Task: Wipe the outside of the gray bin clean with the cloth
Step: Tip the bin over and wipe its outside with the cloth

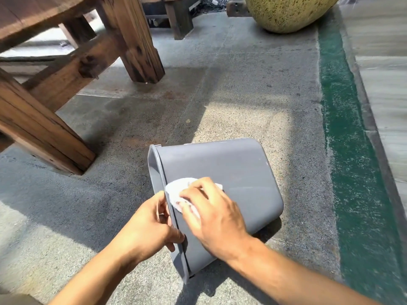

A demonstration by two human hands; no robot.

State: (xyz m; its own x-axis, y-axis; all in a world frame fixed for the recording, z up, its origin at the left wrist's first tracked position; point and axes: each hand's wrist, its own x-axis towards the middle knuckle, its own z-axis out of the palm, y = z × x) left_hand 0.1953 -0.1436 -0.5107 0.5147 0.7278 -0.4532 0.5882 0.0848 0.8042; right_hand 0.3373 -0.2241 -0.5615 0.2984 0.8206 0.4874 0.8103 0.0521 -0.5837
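Gray plastic bin [231, 172] lies on its side on the concrete floor [253, 95], rim toward your left hand [152, 227], which pinches it; your right hand [218, 216] presses the white cloth [176, 190] flat against the upturned wall.

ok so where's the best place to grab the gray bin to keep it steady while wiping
Take the gray bin by its lipped rim, from the left. It lies on its side with the mouth facing left, so fingers can hook over the edge, as the left hand does.
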